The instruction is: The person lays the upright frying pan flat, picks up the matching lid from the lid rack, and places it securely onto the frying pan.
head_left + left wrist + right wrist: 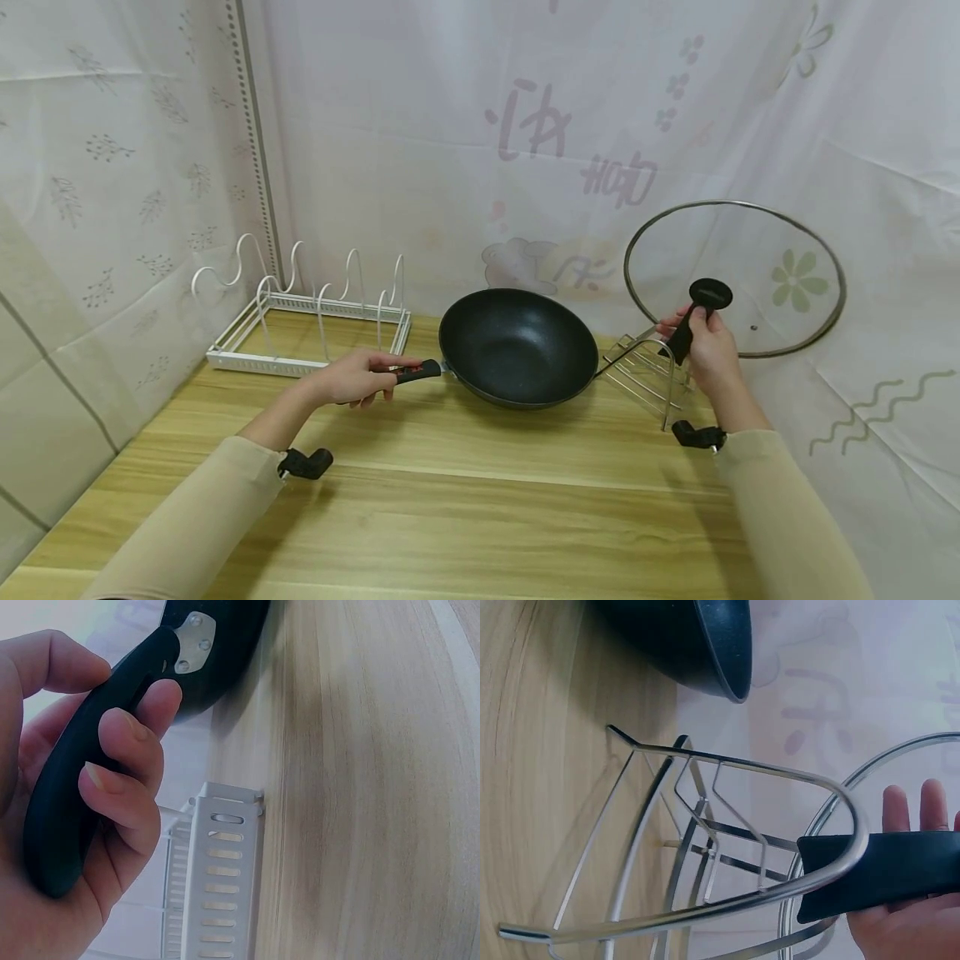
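Note:
My left hand [352,380] grips the black handle [67,765] of a dark wok [517,346], its fingers curled round it in the left wrist view. The wok's open top faces me, near the back of the table. On the right, my right hand [714,354] holds a clear glass lid [832,250] by its black handle [679,337], thumb on the near side. The lid stands upright, its metal rim close to the wall cloth. A wire lid rack [810,889] stands just beside this hand; its front hoop overlaps the handle's end in the right wrist view.
At the back left stands a white pan rack [262,364] with several curved dividers, just behind my left hand. Patterned cloth [420,167] hangs along the back and sides of the wooden table [480,517]. Black wrist mounts [306,463] stick out from both sleeves.

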The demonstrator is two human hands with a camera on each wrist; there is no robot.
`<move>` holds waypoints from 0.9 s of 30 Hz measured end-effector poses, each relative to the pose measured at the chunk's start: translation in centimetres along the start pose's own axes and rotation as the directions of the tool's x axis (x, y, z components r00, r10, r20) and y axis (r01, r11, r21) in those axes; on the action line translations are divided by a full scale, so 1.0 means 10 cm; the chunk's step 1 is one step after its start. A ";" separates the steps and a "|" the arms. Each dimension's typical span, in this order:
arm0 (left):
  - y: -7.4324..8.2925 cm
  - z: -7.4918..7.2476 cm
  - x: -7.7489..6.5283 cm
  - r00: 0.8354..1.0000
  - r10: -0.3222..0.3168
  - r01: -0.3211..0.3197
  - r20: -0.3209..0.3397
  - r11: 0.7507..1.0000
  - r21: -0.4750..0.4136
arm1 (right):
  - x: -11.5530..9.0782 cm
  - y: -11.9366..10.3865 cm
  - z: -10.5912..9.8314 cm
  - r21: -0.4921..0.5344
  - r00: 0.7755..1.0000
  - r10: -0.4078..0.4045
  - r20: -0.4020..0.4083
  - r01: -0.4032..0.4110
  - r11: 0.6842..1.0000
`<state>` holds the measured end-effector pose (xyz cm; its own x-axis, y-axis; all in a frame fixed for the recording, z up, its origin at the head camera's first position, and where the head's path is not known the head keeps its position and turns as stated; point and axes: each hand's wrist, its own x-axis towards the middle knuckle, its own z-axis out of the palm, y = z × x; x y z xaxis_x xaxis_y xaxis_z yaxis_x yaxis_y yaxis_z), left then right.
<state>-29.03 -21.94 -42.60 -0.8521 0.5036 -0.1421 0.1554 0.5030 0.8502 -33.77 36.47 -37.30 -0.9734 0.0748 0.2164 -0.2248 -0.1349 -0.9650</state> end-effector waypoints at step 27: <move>-0.01 -0.01 0.02 1.000 -0.004 0.004 0.001 1.000 0.009 | -0.10 -0.45 0.16 -0.033 0.998 -0.066 -0.006 0.065 0.997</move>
<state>-29.25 -21.96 -42.70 -0.8523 0.5022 -0.1462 0.1566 0.5116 0.8448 -31.89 35.41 -32.94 -0.9563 0.0891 0.2784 -0.2864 -0.0966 -0.9532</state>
